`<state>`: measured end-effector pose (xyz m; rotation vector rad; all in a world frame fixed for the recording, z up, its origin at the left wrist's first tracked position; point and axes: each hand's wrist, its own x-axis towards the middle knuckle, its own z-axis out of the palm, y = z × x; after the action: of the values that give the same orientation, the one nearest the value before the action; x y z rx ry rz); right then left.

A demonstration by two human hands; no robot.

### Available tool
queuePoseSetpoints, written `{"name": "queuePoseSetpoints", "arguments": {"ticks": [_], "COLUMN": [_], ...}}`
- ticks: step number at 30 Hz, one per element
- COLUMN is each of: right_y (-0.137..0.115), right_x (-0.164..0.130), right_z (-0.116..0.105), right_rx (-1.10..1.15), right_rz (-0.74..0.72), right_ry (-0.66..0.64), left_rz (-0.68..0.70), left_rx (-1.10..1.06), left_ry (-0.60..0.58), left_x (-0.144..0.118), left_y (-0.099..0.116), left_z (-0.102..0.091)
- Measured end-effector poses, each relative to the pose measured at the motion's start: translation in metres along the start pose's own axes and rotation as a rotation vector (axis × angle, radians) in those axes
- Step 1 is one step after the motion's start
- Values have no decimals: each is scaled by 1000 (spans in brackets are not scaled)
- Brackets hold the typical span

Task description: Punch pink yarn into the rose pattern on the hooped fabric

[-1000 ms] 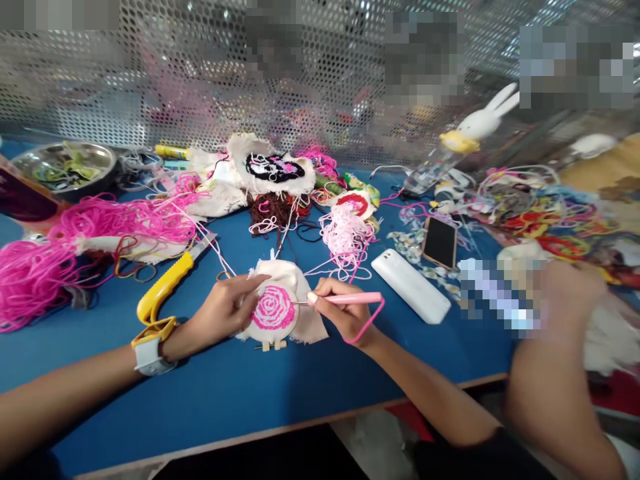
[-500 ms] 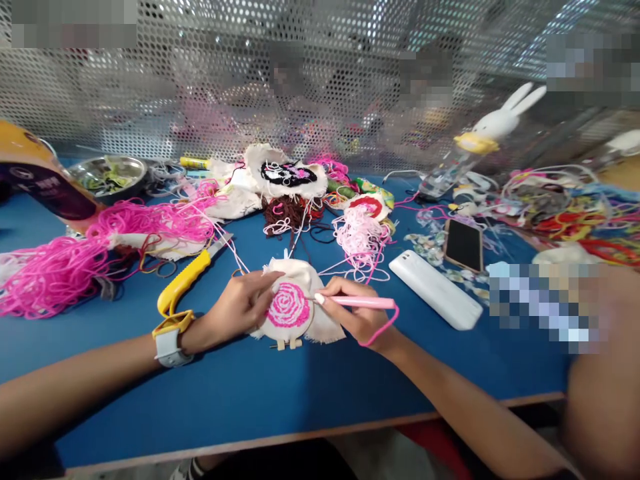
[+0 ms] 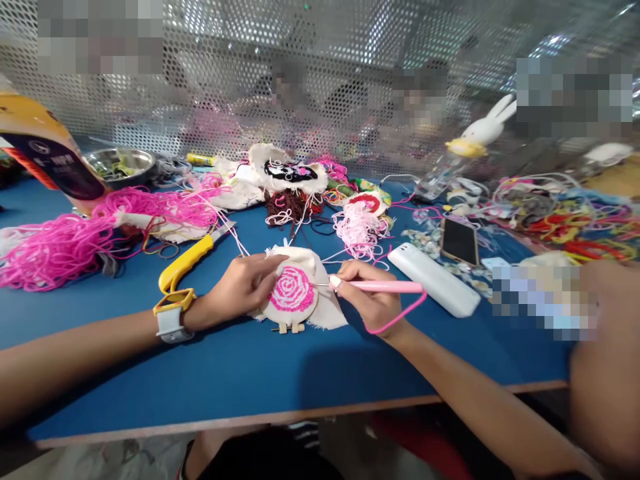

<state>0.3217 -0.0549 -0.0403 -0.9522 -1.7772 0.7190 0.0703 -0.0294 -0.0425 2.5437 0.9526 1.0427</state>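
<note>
A small wooden embroidery hoop (image 3: 291, 297) with cream cloth and a pink spiral rose lies on the blue table (image 3: 235, 380). My left hand (image 3: 239, 288) grips the hoop's left side, fingers over the cloth. A white and yellow watch sits on that wrist. My right hand (image 3: 367, 303) pinches a pink punch needle (image 3: 380, 287); its metal tip touches the rose's right edge. Pink yarn loops from the tool's back end below my right hand.
Heaps of pink yarn (image 3: 75, 233) lie at left beside a yellow cutter (image 3: 185, 265). A white case (image 3: 433, 288) and a phone (image 3: 459, 241) rest right of my hands. Another person's arm (image 3: 600, 360) fills the right edge. A perforated metal screen (image 3: 320, 73) backs the table.
The view has drifted, so everything sits slightly further right and higher. My hands keep their hold; the needle tip stays at the rose's right edge. The yarn loop now hangs wider.
</note>
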Motion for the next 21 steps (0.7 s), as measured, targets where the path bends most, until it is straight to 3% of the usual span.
{"name": "queuePoseSetpoints", "arguments": {"ticks": [9, 14, 21], "right_y": [-2, -4, -4], "right_x": [-1, -2, -1], "right_z": [5, 5, 6], "right_rx": [40, 2, -123], "right_rz": [-137, -81, -120], "right_ry": [94, 27, 82], "left_rz": [-2, -15, 34], "left_rx": [6, 7, 17], "left_ry": [24, 32, 64], "left_x": [1, 1, 0], "left_y": [1, 2, 3], "left_z": [0, 0, 1]}}
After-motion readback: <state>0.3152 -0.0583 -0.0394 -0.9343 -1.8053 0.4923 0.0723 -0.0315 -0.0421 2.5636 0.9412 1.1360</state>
